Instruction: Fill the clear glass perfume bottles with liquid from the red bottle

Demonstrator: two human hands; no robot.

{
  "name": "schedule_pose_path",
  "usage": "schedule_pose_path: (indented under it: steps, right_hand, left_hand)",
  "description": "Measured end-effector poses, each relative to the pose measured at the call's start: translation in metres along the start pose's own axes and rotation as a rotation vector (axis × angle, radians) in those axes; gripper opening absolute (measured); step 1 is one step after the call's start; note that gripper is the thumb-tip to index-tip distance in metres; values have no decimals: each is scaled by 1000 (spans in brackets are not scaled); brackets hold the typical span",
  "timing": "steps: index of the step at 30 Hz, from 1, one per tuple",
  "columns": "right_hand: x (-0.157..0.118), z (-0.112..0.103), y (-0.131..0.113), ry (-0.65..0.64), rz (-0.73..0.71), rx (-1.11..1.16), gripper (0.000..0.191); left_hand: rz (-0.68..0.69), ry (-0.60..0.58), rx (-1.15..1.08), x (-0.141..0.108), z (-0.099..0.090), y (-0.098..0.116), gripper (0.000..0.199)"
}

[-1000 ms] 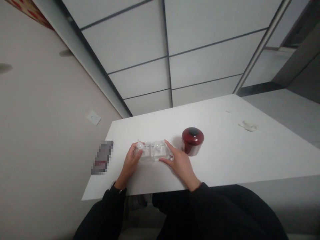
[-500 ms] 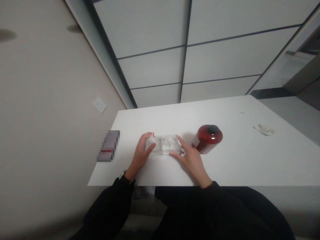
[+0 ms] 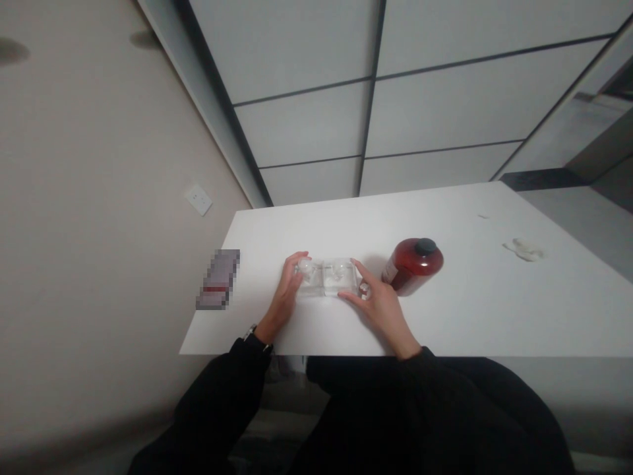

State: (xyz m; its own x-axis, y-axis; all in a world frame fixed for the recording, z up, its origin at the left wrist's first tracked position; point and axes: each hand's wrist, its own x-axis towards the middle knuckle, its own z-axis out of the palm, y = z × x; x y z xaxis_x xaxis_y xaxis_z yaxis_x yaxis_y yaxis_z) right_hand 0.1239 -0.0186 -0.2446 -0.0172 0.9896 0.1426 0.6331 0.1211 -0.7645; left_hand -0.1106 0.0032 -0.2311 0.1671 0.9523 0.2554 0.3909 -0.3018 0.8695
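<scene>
A clear two-part container (image 3: 324, 285) sits on the white table between my hands, with a small round transparent piece in or on each half. My left hand (image 3: 287, 290) is curved round its left end, thumb in front and fingers behind. My right hand (image 3: 380, 303) grips the right end between thumb and index finger. A small clear object (image 3: 364, 289) lies beneath the right palm, too small to make out. Close to the right of that hand is a red-brown bottle (image 3: 414, 267) with a black cap.
On the white table (image 3: 469, 316), a blurred grey item (image 3: 218, 280) lies at the left edge. A crumpled pale piece (image 3: 525, 251) and a thin scrap (image 3: 483, 216) lie at the right. A wall with a socket (image 3: 198, 199) borders the left.
My left fingers and thumb have shifted from the round piece on the left half to the container's left end. The whole view has moved slightly. My right hand keeps its hold.
</scene>
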Motion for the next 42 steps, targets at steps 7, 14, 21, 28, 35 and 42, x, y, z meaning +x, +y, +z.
schedule_pose_path:
  steps: [7, 14, 21, 28, 35, 42]
  right_hand:
    - [-1, -1, -3, 2, 3, 24, 74]
    - [0, 0, -2, 2, 11, 12, 77]
    - [1, -1, 0, -7, 22, 1, 76]
    - [1, -3, -3, -25, 29, 4, 79]
    - [1, -2, -1, -24, 21, 6, 79]
    - [1, -3, -2, -32, 32, 4, 81]
  left_hand:
    - [18, 18, -1, 4, 1, 0, 56]
    - [4, 38, 15, 9, 4, 4, 56]
    - [-8, 21, -20, 5, 4, 1, 49]
    - [18, -13, 3, 8, 2, 3, 54]
    - [23, -44, 4, 16, -1, 0, 53]
    - [24, -37, -28, 15, 0, -1, 57]
